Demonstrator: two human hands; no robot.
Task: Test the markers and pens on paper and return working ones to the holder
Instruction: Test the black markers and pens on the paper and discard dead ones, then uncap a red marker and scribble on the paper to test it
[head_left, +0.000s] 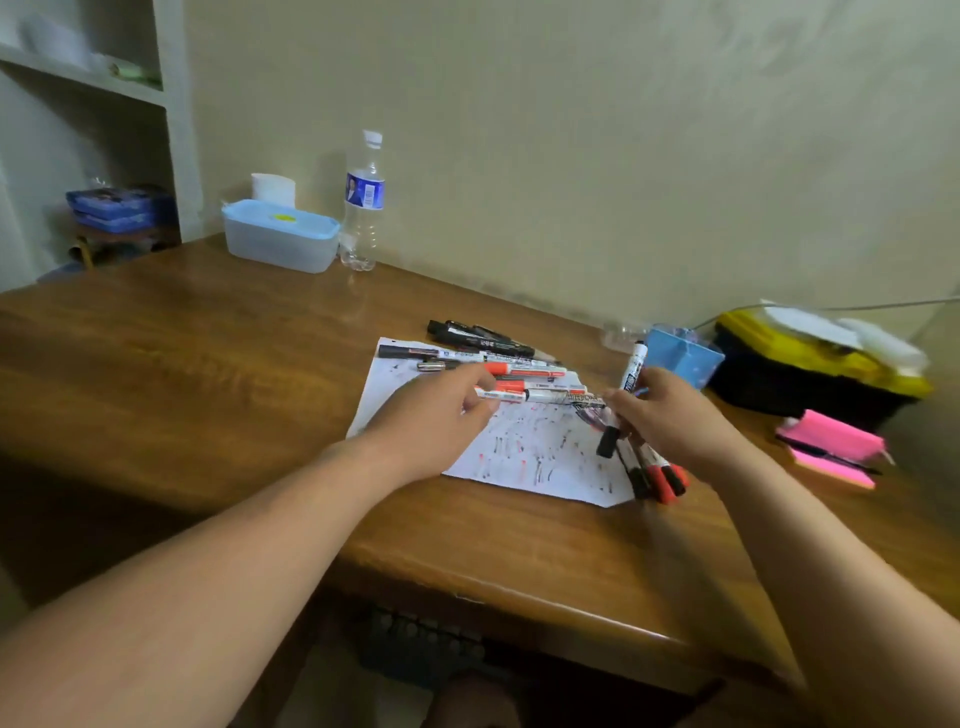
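Nearest, two bare forearms, stretched over the near edge of the wooden table (208, 364) toward the paper (540, 457). Sheet lying flat, scribbled all over with short black and red test strokes.

At the paper's left side, left hand (431, 415), fingers curled, thumb and fingertips pinching a white-and-orange marker (506, 396) lying crosswise on the sheet's far half.

At the paper's right edge, right hand (670, 415), clamped round a bundle of markers (652, 467). One white barrel (635, 366) pointing up past the fingers, the rest angled down, black and red caps hanging over the paper's near right corner.

Heaped along the paper's far edge, loose markers (483, 358), mostly white barrels with orange or dark ends, touching and overlapping. Just beyond that edge, on bare wood, several black markers (478, 335) side by side.

Past the paper's far right corner, just behind the right hand, the blue holder (680, 358), near the wall; contents too blurred to tell.

Right of the paper, a pink sticky-note pad (831, 447) with a dark pen laid across it. Behind the pad, next to the holder, a black and yellow case (810, 374).

Well beyond the paper to the far left, against the wall, a plastic box with a pale blue lid (280, 236) and, just beside it, an upright water bottle (363, 202).
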